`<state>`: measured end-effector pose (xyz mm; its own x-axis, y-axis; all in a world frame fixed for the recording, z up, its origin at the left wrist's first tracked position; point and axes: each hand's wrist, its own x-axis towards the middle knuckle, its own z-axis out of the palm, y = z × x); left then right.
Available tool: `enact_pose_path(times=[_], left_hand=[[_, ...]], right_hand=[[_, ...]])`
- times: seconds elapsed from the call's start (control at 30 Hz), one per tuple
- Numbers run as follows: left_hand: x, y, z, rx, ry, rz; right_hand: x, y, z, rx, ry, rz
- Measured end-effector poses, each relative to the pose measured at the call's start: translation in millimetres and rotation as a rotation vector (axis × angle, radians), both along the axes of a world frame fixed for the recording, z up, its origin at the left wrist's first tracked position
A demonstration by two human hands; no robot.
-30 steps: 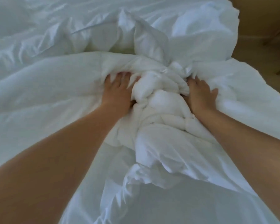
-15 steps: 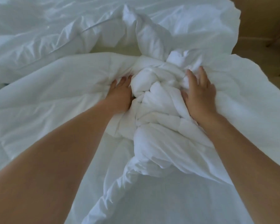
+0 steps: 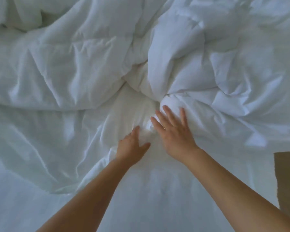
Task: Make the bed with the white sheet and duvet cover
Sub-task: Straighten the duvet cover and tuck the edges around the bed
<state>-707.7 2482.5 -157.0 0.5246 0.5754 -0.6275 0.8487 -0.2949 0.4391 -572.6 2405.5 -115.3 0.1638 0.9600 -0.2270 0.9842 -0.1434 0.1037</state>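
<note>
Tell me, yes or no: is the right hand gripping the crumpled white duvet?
No, the right hand lies on the crumpled white duvet, fingers straight.

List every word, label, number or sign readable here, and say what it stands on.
None: no text shows anywhere in the head view.
The bedding is plain white, with no tag or print in sight.
The left hand, the right hand and the brown floor bear no marks.
</note>
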Motion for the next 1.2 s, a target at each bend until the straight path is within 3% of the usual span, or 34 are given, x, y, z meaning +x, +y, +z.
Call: enact_pose_path(times=[0.1,0.17,0.3,0.43,0.5,0.57,0.63,0.67,0.8,0.93,1.03,1.2], left_hand=[[4.7,-22.0,27.6,-0.106,-0.121,-0.142],[-5.4,-29.7,48.2,-0.075,-0.147,-0.274],[-31.3,-30.7,76.4,-0.010,-0.152,-0.392],[-31.4,-35.9,95.9,0.170,-0.005,-0.394],[-17.9,-46.0,108.2,0.080,-0.100,-0.426],[5.6,-57.0,126.2,-0.260,-0.348,-0.278],[40.6,-58.0,145.4,-0.616,-0.533,0.078],[60.9,-57.0,152.5,-0.691,-0.550,0.248],[135.8,-50.8,159.5,-0.745,-0.424,0.583],[178.1,-38.4,167.8,-0.769,-0.531,0.846],[206.6,-20.4,191.4,-0.700,-0.713,0.829],[240.7,6.1,226.7,-0.574,-0.752,0.766]], right_hand=[[-10.1,-0.6,-5.9,-0.172,-0.008,0.104],[-7.6,-6.9,-0.4,-0.139,0.018,0.109],[11.1,-30.9,30.7,0.083,0.047,0.033],[-3.2,-78.5,59.3,0.413,0.106,-0.148],[-19.1,-98.5,68.2,0.535,0.137,-0.256],[-32.3,-111.0,69.7,0.566,0.136,-0.323],[-40.6,-116.4,65.3,0.547,0.146,-0.346],[-43.1,-117.2,62.9,0.541,0.177,-0.362],[-45.4,-112.6,56.2,0.628,0.296,-0.404],[-37.5,-109.4,51.3,0.695,0.292,-0.412],[-21.9,-105.5,46.1,0.641,0.291,-0.330],[31.6,-78.7,51.6,0.601,0.312,-0.294]])
